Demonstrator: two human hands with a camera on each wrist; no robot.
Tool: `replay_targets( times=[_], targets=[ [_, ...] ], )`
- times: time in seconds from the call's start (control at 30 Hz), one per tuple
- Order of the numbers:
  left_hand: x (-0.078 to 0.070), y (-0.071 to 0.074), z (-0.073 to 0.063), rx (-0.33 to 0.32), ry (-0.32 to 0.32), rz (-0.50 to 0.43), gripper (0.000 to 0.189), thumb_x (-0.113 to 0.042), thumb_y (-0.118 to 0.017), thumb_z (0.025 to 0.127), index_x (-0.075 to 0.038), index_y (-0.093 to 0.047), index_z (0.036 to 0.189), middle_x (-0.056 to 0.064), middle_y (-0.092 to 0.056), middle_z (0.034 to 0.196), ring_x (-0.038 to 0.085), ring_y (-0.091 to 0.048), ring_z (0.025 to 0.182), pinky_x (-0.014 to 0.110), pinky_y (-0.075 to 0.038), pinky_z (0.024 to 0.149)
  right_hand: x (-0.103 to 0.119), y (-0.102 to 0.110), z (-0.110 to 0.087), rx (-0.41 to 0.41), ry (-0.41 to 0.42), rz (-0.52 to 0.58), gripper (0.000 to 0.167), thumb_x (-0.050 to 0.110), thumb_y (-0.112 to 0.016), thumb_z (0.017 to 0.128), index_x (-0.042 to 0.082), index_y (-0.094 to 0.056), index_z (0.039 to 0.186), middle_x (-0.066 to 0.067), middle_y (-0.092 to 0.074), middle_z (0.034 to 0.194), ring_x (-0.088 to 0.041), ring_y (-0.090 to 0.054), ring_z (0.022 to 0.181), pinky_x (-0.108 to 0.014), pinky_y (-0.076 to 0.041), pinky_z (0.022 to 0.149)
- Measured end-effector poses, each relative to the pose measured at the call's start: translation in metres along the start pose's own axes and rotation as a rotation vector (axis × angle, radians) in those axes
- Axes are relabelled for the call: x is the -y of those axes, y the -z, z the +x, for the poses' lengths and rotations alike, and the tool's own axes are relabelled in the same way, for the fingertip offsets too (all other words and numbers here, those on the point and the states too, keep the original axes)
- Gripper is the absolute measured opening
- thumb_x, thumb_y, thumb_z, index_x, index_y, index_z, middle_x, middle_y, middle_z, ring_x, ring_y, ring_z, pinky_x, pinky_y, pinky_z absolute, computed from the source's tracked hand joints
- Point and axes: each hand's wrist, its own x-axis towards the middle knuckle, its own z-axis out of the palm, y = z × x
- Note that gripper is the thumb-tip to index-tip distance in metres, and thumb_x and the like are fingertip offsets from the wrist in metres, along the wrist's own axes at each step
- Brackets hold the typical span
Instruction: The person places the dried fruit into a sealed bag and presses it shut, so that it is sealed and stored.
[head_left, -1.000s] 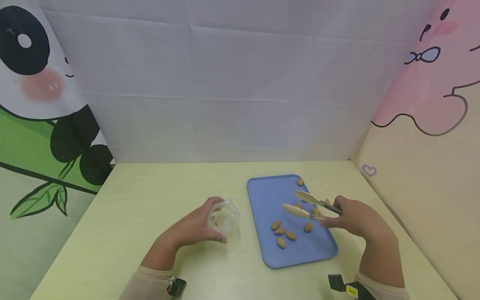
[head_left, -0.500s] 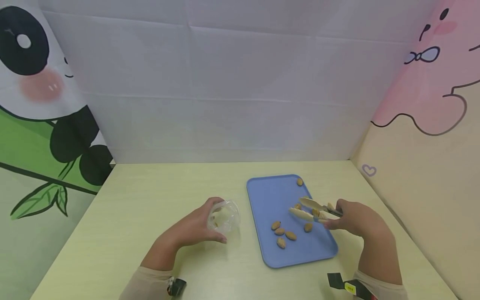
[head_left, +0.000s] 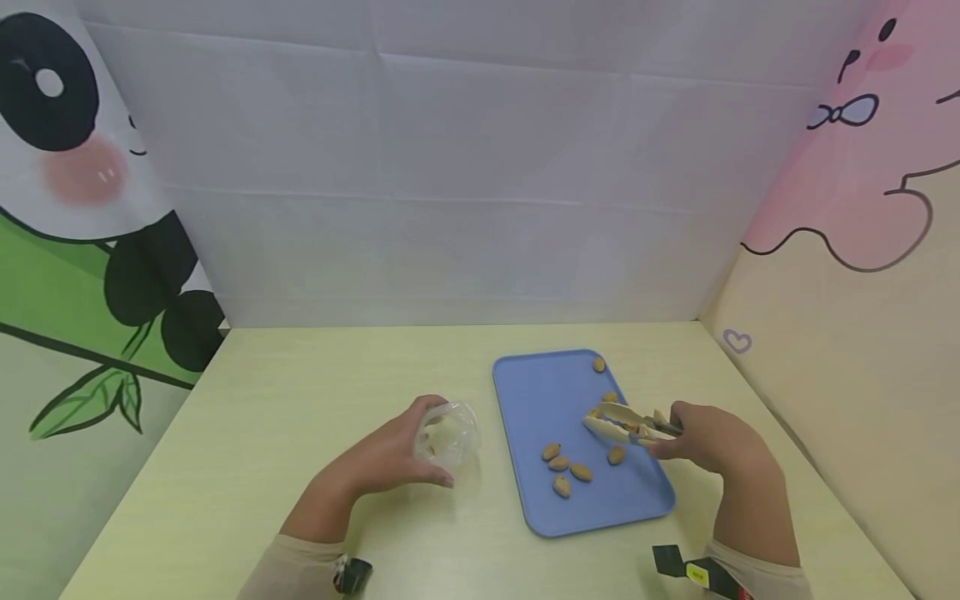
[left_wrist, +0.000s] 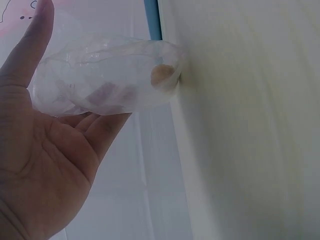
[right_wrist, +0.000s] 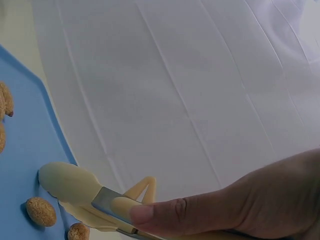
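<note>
My left hand [head_left: 382,454] holds a clear plastic bag [head_left: 459,433] upright on the table, thumb on one side and fingers on the other. In the left wrist view a tan nut [left_wrist: 162,75] shows low inside the bag. My right hand [head_left: 723,437] grips a pair of tongs [head_left: 603,429] with cream paddle tips, low over the right side of the blue tray [head_left: 536,400]. A nut [head_left: 596,412] shows between the paddles in the head view. From the right wrist, one paddle [right_wrist: 70,182] lies close beside a nut [right_wrist: 41,211].
More nuts in shells [head_left: 581,472] lie scattered on the tray, several near its front and one [head_left: 599,364] at the far right corner. The tray sits on a pale wooden table [head_left: 337,367]. A white sheet [head_left: 480,183] closes off the back, with printed panels on both sides.
The tongs have come down and slightly right, and their paddles have drawn closer together around a nut. My left hand and the bag have stayed in place.
</note>
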Motion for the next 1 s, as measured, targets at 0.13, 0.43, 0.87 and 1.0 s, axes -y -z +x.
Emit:
replay_targets(
  times=[0.13, 0.43, 0.87, 1.0],
  targets=[
    [-0.0008, 0.0003, -0.001, 0.001, 0.001, 0.002, 0.102, -0.055, -0.088, 0.061, -0.031, -0.031, 0.142, 0.008, -0.056, 0.132, 0.022, -0.056, 0.11, 0.043, -0.045, 0.091, -0.0008, -0.0014, 0.0007, 0.002, 0.003, -0.003, 0.047, 0.056, -0.075, 0.077, 0.014, -0.056, 0.089, 0.0, -0.053, 0.077, -0.018, -0.047, 0.069, -0.033, -0.034, 0.058],
    [-0.0037, 0.0011, -0.003, 0.003, 0.012, -0.008, 0.101, -0.049, -0.09, 0.063, -0.031, -0.031, 0.142, 0.008, -0.056, 0.131, 0.023, -0.056, 0.109, 0.042, -0.045, 0.089, -0.0005, 0.0002, -0.0006, 0.003, 0.012, -0.005, 0.046, 0.054, -0.075, 0.079, 0.014, -0.055, 0.09, 0.0, -0.052, 0.077, -0.018, -0.047, 0.07, -0.034, -0.034, 0.059],
    [-0.0076, 0.003, -0.0034, 0.006, 0.004, -0.01, 0.1, -0.045, -0.091, 0.063, -0.029, -0.032, 0.142, 0.007, -0.057, 0.128, 0.024, -0.057, 0.107, 0.042, -0.046, 0.088, -0.002, 0.0032, -0.0026, -0.06, 0.051, -0.015, 0.049, 0.061, -0.07, 0.079, 0.016, -0.054, 0.089, 0.0, -0.05, 0.073, -0.017, -0.045, 0.066, -0.033, -0.032, 0.056],
    [-0.0074, 0.0023, -0.0037, 0.001, 0.004, -0.005, 0.101, -0.045, -0.091, 0.063, -0.028, -0.032, 0.143, 0.006, -0.057, 0.129, 0.023, -0.057, 0.109, 0.043, -0.045, 0.09, -0.0024, 0.0036, -0.003, -0.085, 0.073, -0.021, 0.052, 0.065, -0.067, 0.079, 0.017, -0.053, 0.09, 0.001, -0.05, 0.073, -0.017, -0.044, 0.065, -0.033, -0.032, 0.055]
  ],
)
